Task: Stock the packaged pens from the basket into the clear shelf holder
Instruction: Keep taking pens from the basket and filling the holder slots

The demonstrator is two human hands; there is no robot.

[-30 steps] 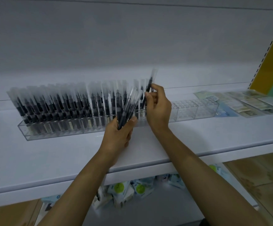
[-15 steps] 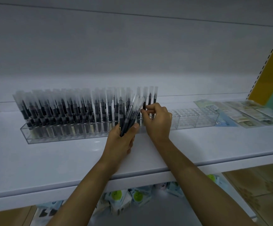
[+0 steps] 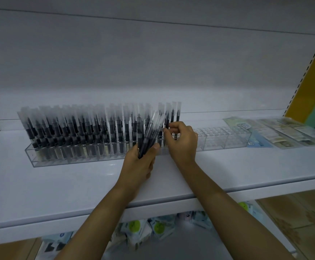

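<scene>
Left hand grips a pen bundle beside the right hand

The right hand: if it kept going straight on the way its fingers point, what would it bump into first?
Probably the upright packaged pens at the filled end of the clear holder. The right hand curls its fingers leftward and away from the person, right beside them; depth is hard to judge.

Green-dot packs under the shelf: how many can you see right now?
3. Two green-dot packs sit side by side between the forearms, below the shelf; a third is right of the right forearm. Others may be hidden behind the shelf.
</scene>
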